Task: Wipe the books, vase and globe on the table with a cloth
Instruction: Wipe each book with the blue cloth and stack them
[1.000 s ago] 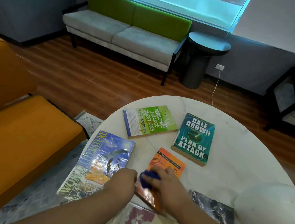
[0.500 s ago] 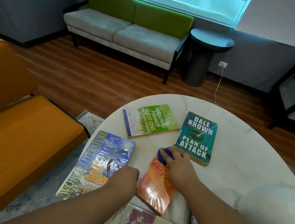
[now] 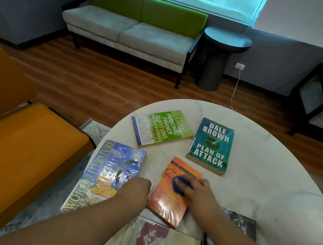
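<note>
1. Seating. An orange sofa (image 3: 29,141) fills the left side of the view. A grey bench with a green back (image 3: 125,28) stands against the far wall under the window, and a dark round side table (image 3: 220,49) stands just beside its right end.

2. Work surface. A round white marble table (image 3: 251,148) lies directly below the camera and carries all the items to be wiped.

3. White rounded object (image 3: 294,219). It sits at the right edge of the table and is too blurred to identify further.

4. Books, all lying flat and cover up:
- World Literature book (image 3: 111,163): left edge of the table.
- green finance book (image 3: 162,128): far side, left of centre.
- teal Plan of Attack book (image 3: 211,145): far side, just right of the green one, not touching it.
- orange book (image 3: 170,198): near centre, between the two hands.
- Two further books, a pale-covered book (image 3: 162,242) and a dark-covered book (image 3: 239,223), lie partly out of view at the near edge.

5. Hands.
- right hand (image 3: 199,197): fingers curl over the blue cloth and press it down onto the orange book's cover.
- left hand (image 3: 136,190): it rests at the orange book's left edge with its back to the camera. The fingers are hidden beneath it, so the grip cannot be determined.

6. blue cloth (image 3: 180,183). It is bunched under the right fingers, on the upper half of the orange cover.
</note>
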A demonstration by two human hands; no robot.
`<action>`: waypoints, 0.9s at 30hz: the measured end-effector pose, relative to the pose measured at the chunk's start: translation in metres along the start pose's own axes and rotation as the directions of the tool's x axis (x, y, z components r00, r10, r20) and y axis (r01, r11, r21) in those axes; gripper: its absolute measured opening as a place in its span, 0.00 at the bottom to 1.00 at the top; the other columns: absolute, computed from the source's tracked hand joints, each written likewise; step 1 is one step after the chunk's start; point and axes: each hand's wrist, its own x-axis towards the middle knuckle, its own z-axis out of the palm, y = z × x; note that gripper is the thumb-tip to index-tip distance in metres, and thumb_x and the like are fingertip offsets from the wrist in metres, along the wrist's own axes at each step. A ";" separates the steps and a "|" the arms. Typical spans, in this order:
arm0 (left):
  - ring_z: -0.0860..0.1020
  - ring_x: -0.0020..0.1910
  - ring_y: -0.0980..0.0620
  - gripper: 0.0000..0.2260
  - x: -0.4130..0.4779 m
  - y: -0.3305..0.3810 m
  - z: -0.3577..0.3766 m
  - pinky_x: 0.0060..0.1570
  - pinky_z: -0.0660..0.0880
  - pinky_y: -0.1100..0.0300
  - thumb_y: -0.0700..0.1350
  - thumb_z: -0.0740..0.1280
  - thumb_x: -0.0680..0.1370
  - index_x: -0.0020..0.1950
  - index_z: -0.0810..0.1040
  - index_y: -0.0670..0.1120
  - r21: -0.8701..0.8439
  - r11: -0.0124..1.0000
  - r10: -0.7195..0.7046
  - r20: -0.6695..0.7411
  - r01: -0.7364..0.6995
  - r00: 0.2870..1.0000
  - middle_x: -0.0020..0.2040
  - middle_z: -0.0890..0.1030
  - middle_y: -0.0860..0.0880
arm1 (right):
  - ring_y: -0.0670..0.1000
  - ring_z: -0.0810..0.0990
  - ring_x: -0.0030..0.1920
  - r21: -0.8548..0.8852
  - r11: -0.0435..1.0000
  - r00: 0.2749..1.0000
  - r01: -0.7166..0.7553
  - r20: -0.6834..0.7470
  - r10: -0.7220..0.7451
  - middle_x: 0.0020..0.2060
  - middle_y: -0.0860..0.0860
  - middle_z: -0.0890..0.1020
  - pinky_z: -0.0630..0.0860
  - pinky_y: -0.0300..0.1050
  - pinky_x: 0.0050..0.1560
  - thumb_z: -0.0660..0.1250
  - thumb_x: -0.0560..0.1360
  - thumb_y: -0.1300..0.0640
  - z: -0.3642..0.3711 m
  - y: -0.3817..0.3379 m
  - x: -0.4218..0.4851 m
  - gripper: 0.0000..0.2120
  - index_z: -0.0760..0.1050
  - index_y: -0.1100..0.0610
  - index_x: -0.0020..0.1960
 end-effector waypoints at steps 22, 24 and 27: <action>0.78 0.53 0.46 0.06 -0.008 0.004 -0.006 0.49 0.74 0.56 0.41 0.68 0.75 0.51 0.77 0.44 -0.020 1.000 0.008 0.023 -0.007 1.000 0.52 0.79 0.44 | 0.52 0.72 0.54 -0.156 0.925 0.916 0.347 0.269 -0.298 0.66 0.42 0.73 0.74 0.45 0.54 0.59 0.78 0.47 -0.017 -0.021 -0.051 0.17 0.71 0.39 0.66; 0.78 0.54 0.46 0.04 -0.008 0.004 -0.004 0.48 0.73 0.58 0.40 0.66 0.75 0.48 0.74 0.47 -0.009 1.000 0.017 0.015 -0.017 1.000 0.51 0.79 0.45 | 0.50 0.74 0.49 -0.189 0.948 0.957 0.255 0.190 -0.219 0.62 0.41 0.76 0.78 0.42 0.49 0.55 0.77 0.43 -0.023 -0.012 -0.050 0.17 0.75 0.37 0.62; 0.78 0.55 0.47 0.07 -0.008 0.007 -0.003 0.46 0.72 0.59 0.40 0.65 0.76 0.53 0.74 0.46 -0.013 1.000 0.003 0.004 -0.003 1.000 0.55 0.78 0.45 | 0.55 0.69 0.57 -0.197 0.976 0.983 0.094 0.176 -0.059 0.70 0.44 0.69 0.73 0.49 0.61 0.59 0.79 0.47 -0.032 -0.018 -0.041 0.19 0.68 0.40 0.70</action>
